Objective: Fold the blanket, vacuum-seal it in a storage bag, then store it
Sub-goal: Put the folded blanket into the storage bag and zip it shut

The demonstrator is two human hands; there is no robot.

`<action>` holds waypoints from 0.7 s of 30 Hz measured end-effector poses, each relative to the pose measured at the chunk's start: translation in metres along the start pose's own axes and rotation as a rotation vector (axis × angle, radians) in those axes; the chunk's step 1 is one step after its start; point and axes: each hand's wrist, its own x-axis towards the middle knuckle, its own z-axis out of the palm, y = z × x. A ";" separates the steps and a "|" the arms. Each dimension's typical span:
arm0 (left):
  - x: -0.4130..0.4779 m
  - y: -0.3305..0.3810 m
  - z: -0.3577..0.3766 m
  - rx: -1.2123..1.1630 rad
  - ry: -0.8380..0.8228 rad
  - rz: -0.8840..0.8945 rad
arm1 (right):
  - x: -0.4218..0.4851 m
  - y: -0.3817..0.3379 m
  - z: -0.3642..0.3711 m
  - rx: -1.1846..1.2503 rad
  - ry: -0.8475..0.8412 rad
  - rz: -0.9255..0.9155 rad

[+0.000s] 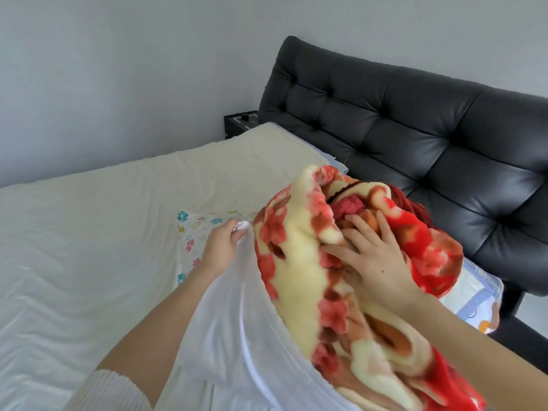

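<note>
A thick fleece blanket [299, 271] in cream, red and orange flowers stands bundled on the bed, its lower part inside a clear plastic storage bag [237, 327]. My left hand [221, 243] grips the bag's upper edge, pulling it up beside the blanket's left side. My right hand [367, 262] lies on top of the blanket with fingers spread, pressing into the folds. The bag's bottom is out of view below.
The bed [89, 232] has a cream sheet and reaches left. A flower-printed bag or cloth [189, 229] lies flat behind my left hand. A black tufted headboard [415, 120] stands at the right, a dark bedside stand [240, 121] in the corner, a patterned pillow [477, 298] beneath the blanket.
</note>
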 end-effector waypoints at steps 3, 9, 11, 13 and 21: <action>0.008 0.012 0.010 0.038 0.042 0.010 | 0.015 0.014 0.001 -0.043 -0.011 0.162; 0.011 0.036 0.015 0.130 0.057 0.135 | 0.002 0.006 0.021 0.027 -0.112 0.315; 0.009 0.038 0.017 0.139 0.061 0.130 | 0.002 0.001 0.012 -0.002 0.014 0.383; 0.010 0.040 0.018 0.141 0.064 0.104 | -0.004 -0.024 0.001 0.001 0.312 0.385; 0.017 0.050 0.025 0.160 0.102 0.036 | -0.076 -0.072 0.030 -0.132 0.145 0.507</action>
